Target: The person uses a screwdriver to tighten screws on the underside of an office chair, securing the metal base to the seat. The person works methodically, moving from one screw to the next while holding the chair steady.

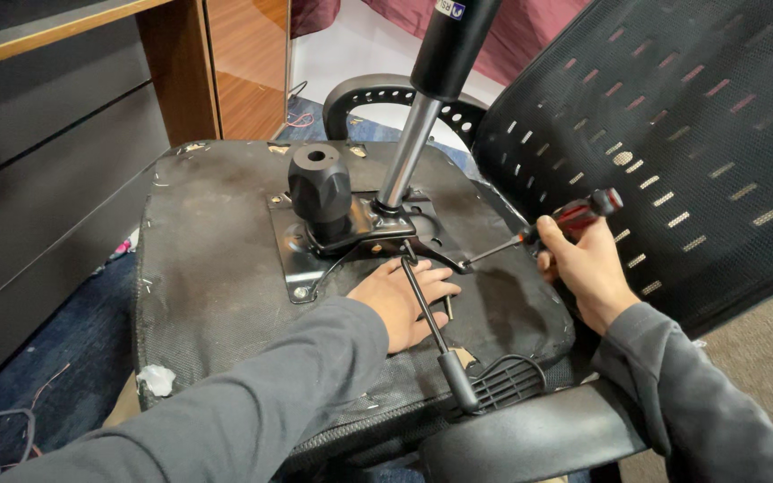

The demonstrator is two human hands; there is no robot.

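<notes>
Lying upside down across the middle is the black fabric-covered underside of an office chair seat (216, 259), w/ dark desk drawers (46, 179) at far left. Near the centre, the black metal tilt mechanism plate (351, 234) is sitting bolted to the seat, a black ribbed plastic tension knob (319, 186) standing on its left part and the chrome-and-black gas lift cylinder (422, 107) rising up and away from its right part. The left hand (400, 300) is pressing flat on the seat just near of the plate, fingers spread open, gripping nothing, fingertips touching the black adjustment lever rod (431, 322) that runs toward the near edge. Right of that, the red-and-black handled screwdriver (539, 234) is reaching in, tip at the plate's right corner; the right hand (583, 268) is wrapping closed around its handle. The black mesh backrest (673, 143) is filling the far right.

To do this well, I'd judge: keep the driver in line w/ the screw, push in firmly while turning, and keep the left palm weighing the seat down so it isn't shifting.
</notes>
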